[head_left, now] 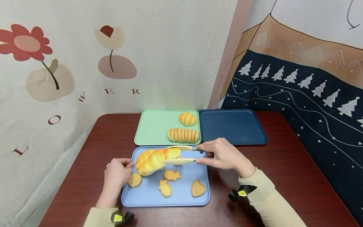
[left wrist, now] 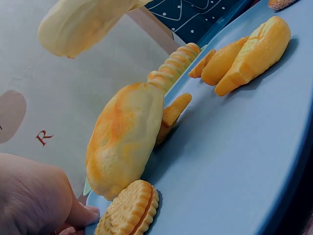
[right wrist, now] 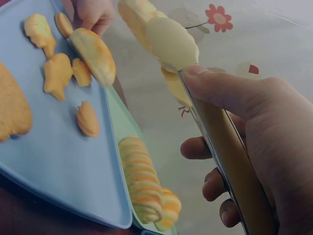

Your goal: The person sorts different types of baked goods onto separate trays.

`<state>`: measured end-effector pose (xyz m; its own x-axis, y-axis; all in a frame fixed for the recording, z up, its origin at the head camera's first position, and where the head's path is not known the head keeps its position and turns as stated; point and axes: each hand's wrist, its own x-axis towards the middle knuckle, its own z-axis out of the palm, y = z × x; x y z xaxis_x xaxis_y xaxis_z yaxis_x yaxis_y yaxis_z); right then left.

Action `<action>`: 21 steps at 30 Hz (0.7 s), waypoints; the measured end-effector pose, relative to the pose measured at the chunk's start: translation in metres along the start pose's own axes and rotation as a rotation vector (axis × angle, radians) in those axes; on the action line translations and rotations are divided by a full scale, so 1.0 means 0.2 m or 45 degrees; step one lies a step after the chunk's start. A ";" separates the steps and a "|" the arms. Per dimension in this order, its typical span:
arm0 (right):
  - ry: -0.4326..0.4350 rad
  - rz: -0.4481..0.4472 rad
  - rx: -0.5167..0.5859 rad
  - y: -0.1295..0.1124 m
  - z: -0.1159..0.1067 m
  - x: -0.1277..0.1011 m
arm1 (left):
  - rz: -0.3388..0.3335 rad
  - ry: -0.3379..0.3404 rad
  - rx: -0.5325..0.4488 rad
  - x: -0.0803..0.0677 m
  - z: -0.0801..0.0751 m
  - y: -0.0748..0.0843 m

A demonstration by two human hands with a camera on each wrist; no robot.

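Observation:
A large yellow-orange bread lies slanted on the light blue tray. Its left end rests by a round sandwich cookie, as the left wrist view shows for the bread and cookie. My right hand grips tongs whose pale blades sit on either side of the bread's right end. I cannot tell whether they clamp it. My left hand holds the tray's left rim. In the right wrist view my fingers wrap the tongs.
Two fish-shaped cookies and a heart cookie also lie on the light blue tray. Behind it a green tray carries two striped breads. A dark blue tray lies to its right. Patterned cloths hang behind the brown table.

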<state>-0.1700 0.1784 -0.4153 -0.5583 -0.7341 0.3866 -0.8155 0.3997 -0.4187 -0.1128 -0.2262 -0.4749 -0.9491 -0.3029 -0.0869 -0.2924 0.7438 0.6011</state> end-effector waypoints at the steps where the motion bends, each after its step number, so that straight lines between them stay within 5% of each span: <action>1: 0.000 0.010 -0.002 0.01 0.00 0.01 | -0.001 -0.001 -0.001 0.00 0.00 0.00; 21: 0.028 0.076 -0.118 0.11 -0.05 0.11 | -0.004 0.014 -0.008 0.00 0.00 0.00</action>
<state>-0.2023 0.1762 -0.4072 -0.6087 -0.6957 0.3815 -0.7907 0.4923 -0.3638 -0.1122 -0.2262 -0.4759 -0.9468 -0.3117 -0.0803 -0.2946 0.7388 0.6060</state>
